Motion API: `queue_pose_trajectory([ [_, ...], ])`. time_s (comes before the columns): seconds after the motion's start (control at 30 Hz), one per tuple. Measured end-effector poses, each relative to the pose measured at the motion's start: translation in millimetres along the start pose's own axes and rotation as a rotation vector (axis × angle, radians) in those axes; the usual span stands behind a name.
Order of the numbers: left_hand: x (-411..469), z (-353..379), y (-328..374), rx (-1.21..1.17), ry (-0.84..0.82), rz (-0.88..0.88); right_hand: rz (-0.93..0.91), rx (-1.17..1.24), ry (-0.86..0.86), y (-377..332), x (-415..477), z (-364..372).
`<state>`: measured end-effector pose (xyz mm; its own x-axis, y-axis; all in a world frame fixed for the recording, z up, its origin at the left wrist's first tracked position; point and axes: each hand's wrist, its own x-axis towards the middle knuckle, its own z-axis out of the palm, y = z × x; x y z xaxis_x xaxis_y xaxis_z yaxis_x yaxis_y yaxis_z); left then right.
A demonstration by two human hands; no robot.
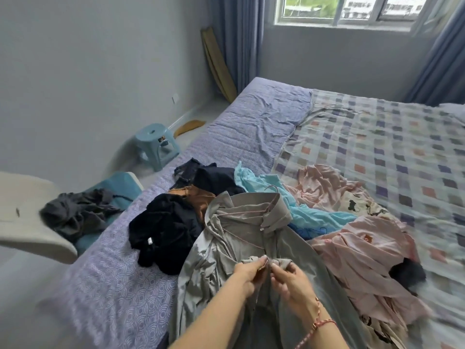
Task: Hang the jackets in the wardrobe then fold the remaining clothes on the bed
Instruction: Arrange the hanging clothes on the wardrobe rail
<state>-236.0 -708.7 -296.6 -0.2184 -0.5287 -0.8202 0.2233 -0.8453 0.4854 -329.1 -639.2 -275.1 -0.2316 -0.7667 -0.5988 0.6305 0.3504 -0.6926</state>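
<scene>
progress: early, by my judgement. one grey jacket (226, 248) lies on the bed (251, 127) with a thin pink hanger (241, 212) through its collar, not yet hung. the wardrobe is out of view.
left to do: carrying this jacket to the wardrobe, then the whole heap. a black garment (163, 230), brown garment (198, 195), turquoise garment (256, 182) and pink garments (352, 245) all lie crumpled and unfolded. whether any of these is another jacket i cannot tell.
left hand (247, 272): fingers curled, pinching a bunch of the jacket's front edge between thumb and fingertips.
right hand (289, 280): likewise curled, pinching the opposite front edge, just beside the left hand and almost touching it. it looks like a fastening is being closed, though the detail is too small to confirm.
jacket and hands: the gripped spot sits partway down the front. collar and hanger lie beyond the hands, the hem nearer the person, under the forearms.
elsewhere: a dark grey garment (75, 212) lies on a chair beside the bed.
</scene>
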Motion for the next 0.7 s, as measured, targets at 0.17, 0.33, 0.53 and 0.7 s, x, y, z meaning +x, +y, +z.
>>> queue_pose_trajectory([
  [0.17,-13,-1,1,-0.072,-0.061,-0.075,0.012,0.074,0.012,-5,-6,-8],
  [0.33,-23,-4,-9,-0.118,-0.125,-0.121,0.057,0.080,-0.004,6,-9,-18],
  [0.53,-30,-10,-9,-0.112,-0.163,-0.219,0.137,0.351,-0.044,16,-7,-24],
  [0.7,-36,-12,-9,-0.098,-0.188,-0.204,0.160,0.620,-0.180,28,-3,-24],
])
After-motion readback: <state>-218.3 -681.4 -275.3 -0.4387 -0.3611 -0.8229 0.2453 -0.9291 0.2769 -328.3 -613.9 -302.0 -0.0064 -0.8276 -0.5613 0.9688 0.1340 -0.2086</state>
